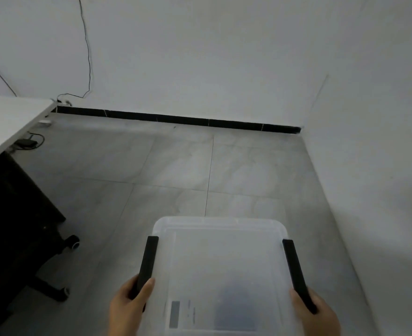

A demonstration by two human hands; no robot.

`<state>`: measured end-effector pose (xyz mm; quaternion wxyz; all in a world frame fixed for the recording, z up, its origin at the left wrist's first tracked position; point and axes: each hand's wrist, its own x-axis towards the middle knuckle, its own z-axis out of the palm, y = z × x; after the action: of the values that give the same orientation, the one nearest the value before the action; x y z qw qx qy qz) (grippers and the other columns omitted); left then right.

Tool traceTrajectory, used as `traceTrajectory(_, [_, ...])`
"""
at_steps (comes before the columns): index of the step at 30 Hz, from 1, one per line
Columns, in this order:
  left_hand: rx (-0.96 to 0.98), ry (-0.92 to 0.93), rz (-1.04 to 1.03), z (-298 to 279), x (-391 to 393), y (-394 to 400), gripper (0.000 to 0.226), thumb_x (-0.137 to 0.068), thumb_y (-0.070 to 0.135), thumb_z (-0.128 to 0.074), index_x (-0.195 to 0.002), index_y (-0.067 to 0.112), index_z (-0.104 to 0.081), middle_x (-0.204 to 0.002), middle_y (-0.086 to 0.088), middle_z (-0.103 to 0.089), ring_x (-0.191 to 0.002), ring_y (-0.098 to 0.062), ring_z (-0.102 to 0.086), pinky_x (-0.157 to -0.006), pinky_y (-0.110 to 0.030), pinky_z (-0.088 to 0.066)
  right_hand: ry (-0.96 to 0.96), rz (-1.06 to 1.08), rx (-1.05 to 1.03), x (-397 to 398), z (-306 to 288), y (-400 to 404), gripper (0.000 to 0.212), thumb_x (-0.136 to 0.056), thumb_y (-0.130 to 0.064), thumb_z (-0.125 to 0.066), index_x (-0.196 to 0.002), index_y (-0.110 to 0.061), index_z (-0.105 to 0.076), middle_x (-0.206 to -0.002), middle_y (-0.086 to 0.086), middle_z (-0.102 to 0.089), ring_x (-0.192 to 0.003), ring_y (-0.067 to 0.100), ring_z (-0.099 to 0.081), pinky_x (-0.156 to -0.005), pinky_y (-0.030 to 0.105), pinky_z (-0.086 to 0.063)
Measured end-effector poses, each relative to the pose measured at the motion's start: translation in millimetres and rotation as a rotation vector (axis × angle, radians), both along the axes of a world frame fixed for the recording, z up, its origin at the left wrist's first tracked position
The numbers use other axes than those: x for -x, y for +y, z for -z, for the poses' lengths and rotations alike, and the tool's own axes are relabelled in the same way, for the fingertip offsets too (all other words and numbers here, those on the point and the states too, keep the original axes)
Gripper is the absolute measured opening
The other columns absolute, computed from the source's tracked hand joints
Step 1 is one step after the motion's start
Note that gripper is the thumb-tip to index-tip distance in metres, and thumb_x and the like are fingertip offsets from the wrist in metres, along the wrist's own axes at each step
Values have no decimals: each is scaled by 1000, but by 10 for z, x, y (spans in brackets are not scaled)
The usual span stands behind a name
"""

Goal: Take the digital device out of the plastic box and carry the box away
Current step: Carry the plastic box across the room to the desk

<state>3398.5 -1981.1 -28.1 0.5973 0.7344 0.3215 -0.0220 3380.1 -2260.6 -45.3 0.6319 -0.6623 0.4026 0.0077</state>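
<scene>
A translucent plastic box (220, 258) with a lid and two black side latches fills the lower middle of the head view, held above the grey tiled floor. My left hand (129, 307) grips its left black latch. My right hand (317, 314) grips the right black latch. Through the cloudy lid I make out a label and a dark blurred patch near me. What the patch is stays unclear, and no digital device shows outside the box.
A white desk (8, 120) stands at the left with a black cabinet (11, 214) and castors (72, 241) beneath it. Cables and a black adapter (25, 142) lie on the floor by the wall. White walls meet in a corner (302, 128) ahead right.
</scene>
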Motion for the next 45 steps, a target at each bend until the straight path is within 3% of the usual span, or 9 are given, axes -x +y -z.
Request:
traceTrajectory(3, [38,-23,-79,12,-806,-155,32,-80,10,-62,-111,1,-60,-74,-7,-59,-66,-18,-50,-56,-26,-38,-41,-119,249,-922,-89,-172,35,-78,-6,-64,-110,6,-59,-82,20,-57,-82,29,-51,-78,30,-36])
traceTrajectory(8, [78,-51,-203,-114,-1963,-244,32,-81,10,-61,-112,0,-60,-70,-5,-58,-64,-18,-49,-56,-27,-38,-122,-229,251,-2485,-237,-283,32,-78,-7,-65,-108,3,-61,-82,18,-59,-80,27,-51,-72,21,-40])
traceTrajectory(12, [96,-13,-310,-115,-2733,-129,34,-81,9,-61,-113,-1,-58,-71,-3,-58,-65,-14,-50,-55,-23,-37,-117,-303,246,-3491,-92,-133,35,-75,-7,-68,-108,5,-61,-86,20,-60,-82,26,-52,-56,-4,-36])
traceTrajectory(15, [99,3,-368,-12,-3325,78,36,-80,9,-61,-114,-1,-58,-77,-9,-61,-66,-15,-51,-56,-22,-37,-75,-355,267,-4253,40,117,34,-74,-7,-69,-104,6,-62,-81,21,-61,-81,27,-52,-56,-5,-35])
traceTrajectory(21, [98,-19,-513,27,-4629,739,33,-80,8,-62,-110,-3,-60,-79,-13,-61,-68,-21,-51,-56,-26,-38,-108,-487,286,-5860,-143,920,35,-76,-6,-67,-108,6,-61,-85,19,-59,-80,28,-51,-67,21,-40])
traceTrajectory(30, [20,24,-825,20,-5702,1717,27,-77,7,-66,-101,-5,-64,-84,-18,-62,-66,-21,-50,-43,-12,-42,-83,-794,210,-7631,-346,2338,38,-76,0,-64,-112,11,-56,-98,20,-59,-91,24,-48,-90,30,-32])
traceTrajectory(37, [-12,-41,-1215,-77,-6217,2430,29,-78,4,-64,-104,-7,-62,-88,-17,-61,-76,-23,-51,-38,-2,-38,-185,-1144,222,-8846,-286,3850,32,-75,-8,-67,-104,3,-63,-81,19,-61,-80,30,-53,-75,30,-37])
traceTrajectory(41, [-39,-112,-1375,-232,-6381,2781,34,-80,8,-62,-111,-6,-58,-83,-9,-59,-69,-17,-51,-57,-24,-43,-264,-1354,167,-9216,-484,4772,29,-78,-12,-65,-105,0,-62,-72,12,-57,-72,25,-50,-72,30,-35])
traceTrajectory(45, [-29,-128,-1537,-316,-6354,3026,34,-81,6,-60,-112,-7,-57,-88,-13,-60,-69,-20,-50,-67,-27,-44,-271,-1501,108,-9255,-563,5445,33,-80,-12,-63,-110,1,-60,-76,11,-57,-71,22,-49,-63,32,-35])
